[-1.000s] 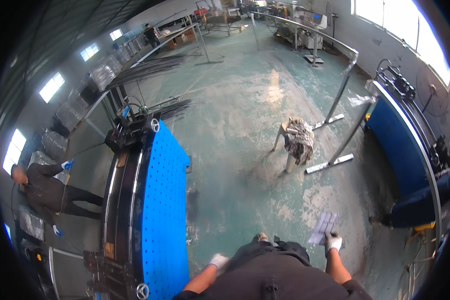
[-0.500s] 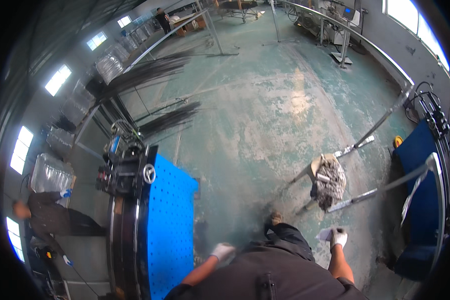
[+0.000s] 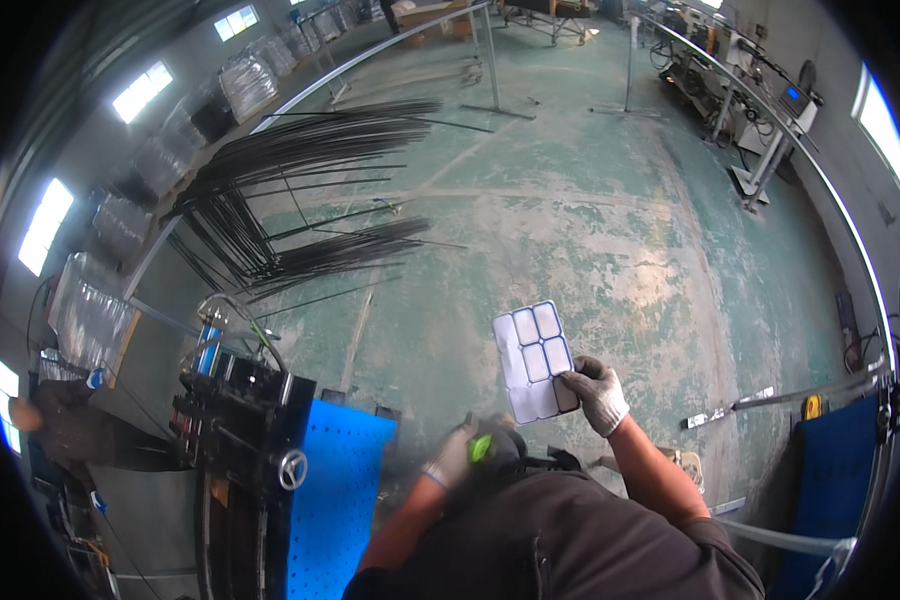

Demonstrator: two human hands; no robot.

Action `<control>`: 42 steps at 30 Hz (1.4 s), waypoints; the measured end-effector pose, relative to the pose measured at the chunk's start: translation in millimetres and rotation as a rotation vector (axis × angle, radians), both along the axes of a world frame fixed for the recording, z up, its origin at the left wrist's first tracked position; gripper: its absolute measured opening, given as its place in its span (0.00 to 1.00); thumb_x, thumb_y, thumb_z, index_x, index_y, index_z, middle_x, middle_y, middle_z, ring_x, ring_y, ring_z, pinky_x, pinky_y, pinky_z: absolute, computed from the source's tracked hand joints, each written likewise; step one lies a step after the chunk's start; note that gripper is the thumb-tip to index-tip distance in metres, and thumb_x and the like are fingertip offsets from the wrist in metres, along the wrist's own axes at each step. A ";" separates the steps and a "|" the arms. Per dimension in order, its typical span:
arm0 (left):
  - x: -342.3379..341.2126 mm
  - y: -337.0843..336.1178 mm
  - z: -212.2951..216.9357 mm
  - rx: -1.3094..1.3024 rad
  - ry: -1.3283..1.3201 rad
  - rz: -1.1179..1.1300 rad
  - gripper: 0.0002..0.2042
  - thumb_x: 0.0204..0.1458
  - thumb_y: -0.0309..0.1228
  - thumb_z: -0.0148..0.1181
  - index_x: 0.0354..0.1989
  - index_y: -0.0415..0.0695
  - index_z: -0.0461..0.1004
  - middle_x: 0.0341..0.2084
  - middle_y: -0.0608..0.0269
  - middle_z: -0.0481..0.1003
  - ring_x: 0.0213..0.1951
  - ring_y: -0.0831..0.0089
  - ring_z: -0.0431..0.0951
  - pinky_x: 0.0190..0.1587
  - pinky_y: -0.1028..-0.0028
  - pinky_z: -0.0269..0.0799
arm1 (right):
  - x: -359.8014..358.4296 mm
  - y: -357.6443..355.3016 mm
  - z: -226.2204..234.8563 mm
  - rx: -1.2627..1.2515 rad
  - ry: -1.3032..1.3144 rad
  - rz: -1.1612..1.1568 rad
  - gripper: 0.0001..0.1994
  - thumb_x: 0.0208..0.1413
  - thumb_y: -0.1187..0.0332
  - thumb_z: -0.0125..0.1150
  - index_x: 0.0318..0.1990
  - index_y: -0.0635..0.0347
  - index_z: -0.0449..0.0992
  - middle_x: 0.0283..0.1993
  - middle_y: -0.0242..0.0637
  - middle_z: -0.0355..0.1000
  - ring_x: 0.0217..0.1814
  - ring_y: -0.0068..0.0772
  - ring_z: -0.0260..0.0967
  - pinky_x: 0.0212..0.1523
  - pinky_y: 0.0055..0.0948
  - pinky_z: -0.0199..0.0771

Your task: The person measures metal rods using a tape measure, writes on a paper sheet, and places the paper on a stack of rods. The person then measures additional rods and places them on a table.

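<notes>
My right hand (image 3: 600, 396), in a pale work glove with dark fingertips, pinches the lower right edge of a label sheet (image 3: 533, 362). The sheet is white, with blue-bordered rounded rectangles in a grid; its left part is plain white. It is held up over the floor in front of me. Close to my waist, my left hand (image 3: 449, 459), also gloved, is smeared by motion. A small bright green thing (image 3: 480, 447) shows right beside its fingers; I cannot tell whether the hand grips it.
To my left is a blue perforated machine table (image 3: 338, 490) with a handwheel (image 3: 292, 469). Beyond it lie bundles of thin black rods (image 3: 310, 150). A person (image 3: 100, 425) stands at far left. At right are metal rails (image 3: 815, 392) and a blue panel (image 3: 830, 480).
My right hand has risen from beside my hip to in front of me, bringing the label sheet into full view. My left hand stays near my waist. The whole view has shifted.
</notes>
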State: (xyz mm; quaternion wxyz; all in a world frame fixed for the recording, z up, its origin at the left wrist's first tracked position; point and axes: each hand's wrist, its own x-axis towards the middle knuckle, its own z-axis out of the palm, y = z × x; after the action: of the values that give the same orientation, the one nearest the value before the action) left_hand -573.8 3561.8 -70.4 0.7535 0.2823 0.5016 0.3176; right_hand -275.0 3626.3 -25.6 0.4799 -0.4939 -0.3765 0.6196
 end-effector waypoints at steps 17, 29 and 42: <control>70.2 510.7 35.8 0.196 0.298 0.071 0.11 0.59 0.35 0.74 0.40 0.39 0.85 0.32 0.68 0.82 0.32 0.79 0.79 0.36 0.74 0.75 | 28.4 472.6 26.4 -0.189 -0.226 0.142 0.20 0.58 0.55 0.76 0.47 0.65 0.86 0.40 0.38 0.85 0.42 0.26 0.81 0.46 0.31 0.82; 211.0 859.5 80.4 0.260 0.281 -0.036 0.07 0.60 0.31 0.72 0.32 0.42 0.83 0.28 0.73 0.79 0.32 0.84 0.74 0.38 0.77 0.68 | 167.9 807.4 56.2 -0.169 -0.371 0.038 0.20 0.56 0.54 0.76 0.45 0.65 0.86 0.40 0.39 0.85 0.41 0.24 0.80 0.45 0.29 0.80; 371.8 1285.1 43.7 0.469 0.400 -0.421 0.13 0.56 0.35 0.73 0.35 0.35 0.84 0.29 0.65 0.83 0.34 0.77 0.80 0.41 0.70 0.76 | 326.7 1138.0 61.4 -0.227 -0.443 -0.308 0.20 0.55 0.53 0.75 0.46 0.61 0.87 0.43 0.40 0.86 0.44 0.29 0.81 0.50 0.33 0.80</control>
State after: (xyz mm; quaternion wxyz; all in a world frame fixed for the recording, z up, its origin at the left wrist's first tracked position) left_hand -202.0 4846.9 -26.7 0.6043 0.6008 0.4835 0.2003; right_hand 51.7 4764.3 35.8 0.4160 -0.7192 -0.3210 0.4546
